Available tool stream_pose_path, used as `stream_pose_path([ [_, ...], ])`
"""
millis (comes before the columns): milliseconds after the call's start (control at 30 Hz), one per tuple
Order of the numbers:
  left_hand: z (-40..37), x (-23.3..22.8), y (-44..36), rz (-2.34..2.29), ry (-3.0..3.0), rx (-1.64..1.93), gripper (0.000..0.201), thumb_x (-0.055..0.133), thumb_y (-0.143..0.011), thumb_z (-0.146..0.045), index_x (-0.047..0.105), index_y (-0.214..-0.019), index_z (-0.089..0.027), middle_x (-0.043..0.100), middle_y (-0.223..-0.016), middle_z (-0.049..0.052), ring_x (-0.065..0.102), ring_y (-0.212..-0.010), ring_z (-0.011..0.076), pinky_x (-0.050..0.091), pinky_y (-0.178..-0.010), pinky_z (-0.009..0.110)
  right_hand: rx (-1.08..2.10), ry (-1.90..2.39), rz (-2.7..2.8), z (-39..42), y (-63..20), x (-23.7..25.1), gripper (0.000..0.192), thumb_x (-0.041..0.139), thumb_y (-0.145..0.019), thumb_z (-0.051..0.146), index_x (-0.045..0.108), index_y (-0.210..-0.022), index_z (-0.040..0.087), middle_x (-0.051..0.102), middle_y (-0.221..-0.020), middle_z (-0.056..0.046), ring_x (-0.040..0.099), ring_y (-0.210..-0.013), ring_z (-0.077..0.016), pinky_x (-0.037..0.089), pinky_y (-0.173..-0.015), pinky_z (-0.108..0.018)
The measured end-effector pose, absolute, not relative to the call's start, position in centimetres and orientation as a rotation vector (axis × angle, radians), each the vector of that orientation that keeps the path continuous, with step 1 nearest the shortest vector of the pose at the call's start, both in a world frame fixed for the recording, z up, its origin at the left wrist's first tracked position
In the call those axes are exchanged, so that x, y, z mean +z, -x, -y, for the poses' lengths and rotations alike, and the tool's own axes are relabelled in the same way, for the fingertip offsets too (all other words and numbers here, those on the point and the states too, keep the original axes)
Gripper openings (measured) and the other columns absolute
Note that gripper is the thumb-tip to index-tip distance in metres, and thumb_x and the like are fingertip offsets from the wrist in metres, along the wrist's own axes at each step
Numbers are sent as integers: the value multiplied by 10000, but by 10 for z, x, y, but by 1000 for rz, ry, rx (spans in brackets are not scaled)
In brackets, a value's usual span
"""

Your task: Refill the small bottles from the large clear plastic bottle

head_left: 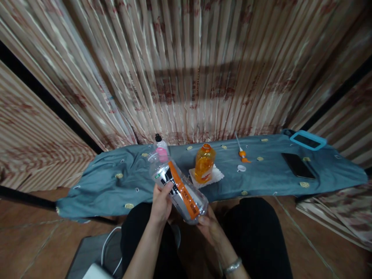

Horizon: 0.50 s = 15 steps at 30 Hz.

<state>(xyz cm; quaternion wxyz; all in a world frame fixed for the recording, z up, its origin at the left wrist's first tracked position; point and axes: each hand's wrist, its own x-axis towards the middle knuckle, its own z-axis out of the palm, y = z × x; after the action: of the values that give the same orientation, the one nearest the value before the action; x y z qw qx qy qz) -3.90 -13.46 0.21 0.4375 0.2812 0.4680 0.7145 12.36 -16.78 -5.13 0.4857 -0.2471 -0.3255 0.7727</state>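
A large clear plastic bottle (183, 193) with a black, white and orange label is held tilted above my lap, its open mouth toward the upper left. My left hand (162, 203) grips its upper side, thumb on the label. Around the base end, my right hand (207, 224) is closed, its fingers partly hidden beneath. Just beyond stands an uncapped orange bottle (205, 164) of orange liquid on a white scalloped napkin (217, 175). Behind the clear bottle's mouth is a small bottle with pink contents (162, 150) and a black cap, partly covered.
To the right lie an orange pump top (243, 155) with a thin tube, and a small white funnel-like piece (241, 168). Farther right are a dark phone (298, 166) and a blue-framed device (308, 140). A patterned blue-grey cloth (101, 182) covers the narrow table; curtains (186, 69) hang behind.
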Motion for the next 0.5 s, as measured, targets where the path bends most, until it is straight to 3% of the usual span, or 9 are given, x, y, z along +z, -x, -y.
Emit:
stream_pose_path([
  [100,127,7,53,-1218,-678,1853,702,943,-511,-466,646,-1101,-230,760,-913,4,742,-823,199,601,-823,328,1869,662,774,161,-119,-61,497,687,-962,384,540,-1408,220,616,-1374,-97,672,-1124,-249,580,-929,-467],
  [200,111,12,69,-1305,-820,1952,998,965,-481,-436,526,-1359,-256,714,-1242,70,692,-1171,254,537,-1047,367,1844,750,760,156,-122,-67,497,686,-968,351,526,-1420,222,623,-1353,-92,689,-1072,-230,592,-903,-445],
  [267,97,11,81,-1386,-942,1978,1156,975,-459,-410,425,-1466,-263,599,-1447,113,590,-1347,291,461,-1156,406,1824,807,766,155,-126,-68,489,682,-972,349,527,-1417,218,638,-1327,-89,699,-1046,-222,596,-896,-439],
  [400,68,0,102,-1598,-1134,1945,1290,971,-459,-358,306,-1557,-237,418,-1613,153,437,-1492,312,306,-1266,422,1763,916,813,154,-136,-70,479,683,-975,348,534,-1408,210,659,-1290,-85,712,-1017,-214,607,-874,-425],
  [500,52,-11,112,-1700,-1215,1888,1299,956,-499,-341,256,-1587,-233,378,-1638,155,411,-1513,303,293,-1272,402,1669,1009,869,152,-146,-72,483,676,-980,355,526,-1416,211,661,-1282,-85,714,-1005,-210,614,-852,-412],
])
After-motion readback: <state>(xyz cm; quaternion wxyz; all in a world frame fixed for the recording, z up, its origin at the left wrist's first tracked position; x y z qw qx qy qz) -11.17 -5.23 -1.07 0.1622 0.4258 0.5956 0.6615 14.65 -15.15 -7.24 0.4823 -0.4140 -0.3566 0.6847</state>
